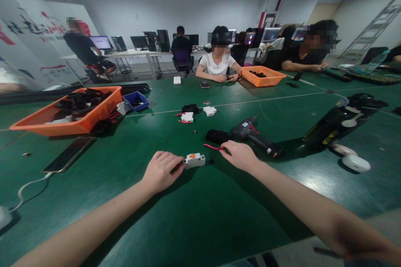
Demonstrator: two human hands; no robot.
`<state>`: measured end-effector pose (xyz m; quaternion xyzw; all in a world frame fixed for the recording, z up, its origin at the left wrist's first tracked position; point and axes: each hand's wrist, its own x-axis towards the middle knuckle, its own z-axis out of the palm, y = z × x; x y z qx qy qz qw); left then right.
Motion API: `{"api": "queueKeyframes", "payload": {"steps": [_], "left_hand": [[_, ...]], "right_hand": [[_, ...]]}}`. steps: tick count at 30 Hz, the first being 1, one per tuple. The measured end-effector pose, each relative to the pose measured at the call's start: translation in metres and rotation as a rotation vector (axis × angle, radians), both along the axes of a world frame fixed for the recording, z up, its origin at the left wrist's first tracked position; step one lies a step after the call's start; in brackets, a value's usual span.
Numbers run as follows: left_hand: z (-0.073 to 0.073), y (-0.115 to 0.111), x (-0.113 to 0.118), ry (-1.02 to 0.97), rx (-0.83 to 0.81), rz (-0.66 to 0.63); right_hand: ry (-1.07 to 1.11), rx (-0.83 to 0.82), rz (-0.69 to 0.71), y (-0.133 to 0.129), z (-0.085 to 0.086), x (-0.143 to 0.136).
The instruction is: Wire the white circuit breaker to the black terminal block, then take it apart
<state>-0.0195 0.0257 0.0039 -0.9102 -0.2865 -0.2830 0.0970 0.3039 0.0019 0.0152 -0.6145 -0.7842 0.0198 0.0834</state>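
A white circuit breaker [194,161] with an orange lever rests on the green table, and my left hand [163,170] grips its left end between thumb and fingers. To the right, my right hand [238,155] pinches a short red wire [213,147], whose free end points left above the breaker, apart from it. Just beyond that hand lie a grey and black cordless screwdriver [255,135] and a black block-shaped part [217,136]. A small screw [195,132] sits farther back. Another white breaker [187,117] with red wires lies near a loose white breaker [209,111].
On the left stand an orange basket [67,127] of black parts, a blue bin [136,101] and a phone [70,154] on a white cable. A black device [338,123] and a white round object [356,163] are at right. A person [219,64] sits opposite, beside another orange basket [263,79].
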Motion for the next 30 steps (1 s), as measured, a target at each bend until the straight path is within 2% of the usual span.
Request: {"api": "queueKeyframes", "payload": {"steps": [8,15,20,30], "left_hand": [[-0.003,0.002,0.000,-0.011,0.014,-0.002],[-0.005,0.005,-0.001,-0.003,-0.004,-0.015],[-0.005,0.004,0.000,-0.003,-0.007,-0.024],[-0.005,0.006,-0.002,-0.011,-0.029,-0.034]], "right_hand": [[-0.050,0.099,0.034,0.001,-0.008,0.001],[0.029,0.286,0.113,0.000,-0.010,0.001],[0.069,0.203,0.181,0.001,-0.013,0.001],[-0.017,0.125,0.148,0.001,-0.011,0.004]]}}
